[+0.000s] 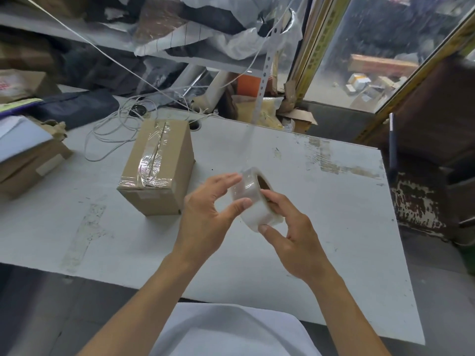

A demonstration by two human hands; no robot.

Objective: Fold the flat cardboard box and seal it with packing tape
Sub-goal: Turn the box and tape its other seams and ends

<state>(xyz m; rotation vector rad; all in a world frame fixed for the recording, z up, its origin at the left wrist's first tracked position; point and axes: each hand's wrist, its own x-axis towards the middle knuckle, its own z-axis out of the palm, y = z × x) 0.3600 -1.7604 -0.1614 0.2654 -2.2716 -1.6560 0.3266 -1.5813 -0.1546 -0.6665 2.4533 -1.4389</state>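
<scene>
Tape roll (257,199) in our 2 hands above the counter (321,201).
Left fingers (232,179) and right fingers (272,197) grip it; the taped box (156,170) stands beside them.

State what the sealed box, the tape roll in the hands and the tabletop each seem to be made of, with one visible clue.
Sealed box: brown corrugated cardboard, matte; creased edges. Its top seam carries glossy, wrinkled clear tape.
Tape roll: clear plastic film, shiny; brown core, probably cardboard.
Tabletop: white-coated board, possibly painted wood; scuffed, with old tape residue.
</scene>
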